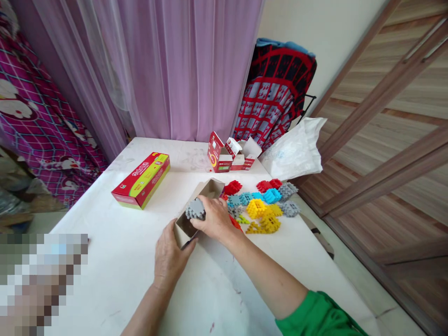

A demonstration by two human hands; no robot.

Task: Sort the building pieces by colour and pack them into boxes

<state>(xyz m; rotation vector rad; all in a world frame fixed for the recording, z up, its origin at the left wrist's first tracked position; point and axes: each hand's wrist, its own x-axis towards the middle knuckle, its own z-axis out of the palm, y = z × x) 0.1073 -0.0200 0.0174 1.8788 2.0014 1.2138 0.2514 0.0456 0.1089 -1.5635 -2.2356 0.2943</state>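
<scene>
One grey toothed block (195, 209), pinched between thumb and fingers in the right hand's (215, 217) grip, over one open box (214, 187). Back of that hand up; forearm slants in from lower right, green sleeve (315, 313) near elbow. Left hand (171, 254): grip clasps the box's near end, thumb on right side, fingers on left; forearm rises from the bottom edge.

Just right of box, a cluster of loose pieces: two grey (289, 208) at its right end, one lime (242, 219), several red (233, 187), blue (272, 195) and yellow (256, 208); overlap prevents a full count. Farther out on the white surface (122, 261): one closed red-and-yellow box (142, 181) at left, opened red-and-white cartons (214, 151) at back, number unclear. One white bag (294, 151) by the far right edge.
</scene>
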